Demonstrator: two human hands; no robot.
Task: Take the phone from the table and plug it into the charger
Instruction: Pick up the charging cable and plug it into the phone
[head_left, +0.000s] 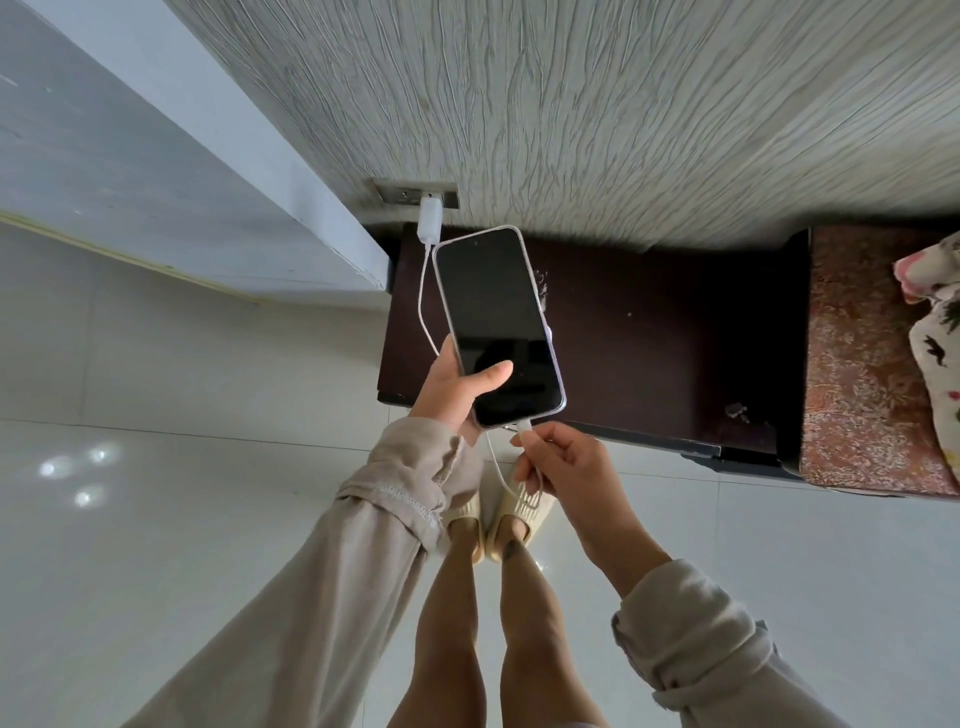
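Phone (497, 325) held screen up above dark surface (649, 338), gripped in left hand (457, 387), thumb across glass; right hand (561, 467) fingers (535, 441) pinching white cable plug (523, 427) at bottom port; charger (430, 219) seated in wall socket (415, 193)
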